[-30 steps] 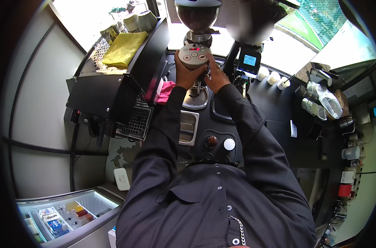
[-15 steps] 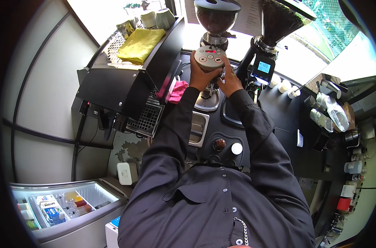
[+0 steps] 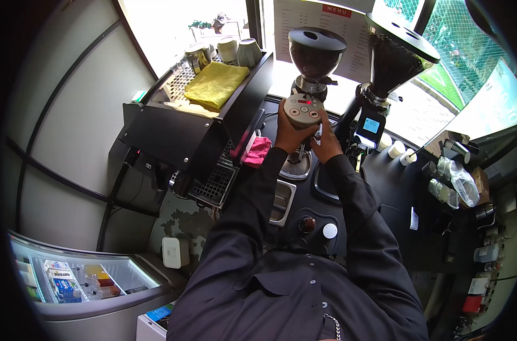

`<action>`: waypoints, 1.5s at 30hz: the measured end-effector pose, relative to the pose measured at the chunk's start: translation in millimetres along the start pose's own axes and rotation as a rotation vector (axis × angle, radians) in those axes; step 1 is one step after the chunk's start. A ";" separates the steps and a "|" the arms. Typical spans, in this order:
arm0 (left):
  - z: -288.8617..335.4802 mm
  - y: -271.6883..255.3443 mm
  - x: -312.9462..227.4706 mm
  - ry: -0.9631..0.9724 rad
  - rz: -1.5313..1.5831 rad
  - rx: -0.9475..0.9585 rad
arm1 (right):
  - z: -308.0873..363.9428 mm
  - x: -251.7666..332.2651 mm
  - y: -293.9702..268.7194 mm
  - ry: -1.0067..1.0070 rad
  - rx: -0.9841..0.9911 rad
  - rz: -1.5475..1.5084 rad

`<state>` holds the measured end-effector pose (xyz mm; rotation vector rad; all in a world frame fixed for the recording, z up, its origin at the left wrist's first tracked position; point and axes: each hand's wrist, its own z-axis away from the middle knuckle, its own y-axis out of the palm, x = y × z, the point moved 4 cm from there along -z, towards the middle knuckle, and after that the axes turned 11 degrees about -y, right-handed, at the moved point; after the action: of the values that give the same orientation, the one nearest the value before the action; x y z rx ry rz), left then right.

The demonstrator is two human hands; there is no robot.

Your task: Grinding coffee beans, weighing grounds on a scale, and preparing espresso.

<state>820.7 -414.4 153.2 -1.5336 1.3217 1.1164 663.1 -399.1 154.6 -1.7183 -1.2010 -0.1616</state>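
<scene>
grinder head (image 3: 302,107) handling: my left hand (image 3: 288,134) cups it, right hand (image 3: 327,144) touches side, closure unclear; next likely needs steadiness.

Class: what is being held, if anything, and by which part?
Left hand and right hand cup the grey grinder by its round, button-topped head.

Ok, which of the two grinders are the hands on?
The left grinder, with the red display: the left hand and right hand are both on it. The right grinder, with the blue screen, has no hand on it.
</scene>
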 end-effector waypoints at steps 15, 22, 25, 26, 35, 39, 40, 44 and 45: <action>0.5 -5.1 12.4 -0.030 0.035 -0.003 | -1.4 13.3 0.3 0.104 0.051 -0.079; -0.4 -5.8 8.2 -0.031 0.118 0.013 | -3.9 12.6 4.2 0.069 0.044 -0.047; -3.3 -6.8 8.3 -0.018 0.023 -0.011 | -5.0 17.9 -1.6 0.125 0.038 -0.041; -4.0 -8.1 9.0 -0.024 0.052 0.000 | -5.4 19.7 -1.7 0.112 0.035 -0.057; 2.1 -1.0 0.2 -0.046 0.058 0.015 | -2.3 21.9 -6.7 0.118 0.056 -0.007; 3.7 -5.5 3.4 -0.058 0.057 -0.005 | -1.7 27.0 -4.8 0.159 0.075 -0.025; 2.9 -4.1 2.1 -0.056 0.066 0.009 | -1.4 25.6 -5.3 0.159 0.077 -0.023; 3.2 -3.9 1.7 -0.067 0.020 -0.018 | -2.4 24.6 -6.3 0.147 0.064 -0.027; 3.0 -4.6 2.4 -0.072 0.041 -0.009 | -2.7 25.2 -5.8 0.148 0.073 -0.018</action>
<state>825.1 -411.6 150.2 -1.4655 1.3064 1.1934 672.3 -385.1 174.4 -1.6040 -1.1006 -0.2480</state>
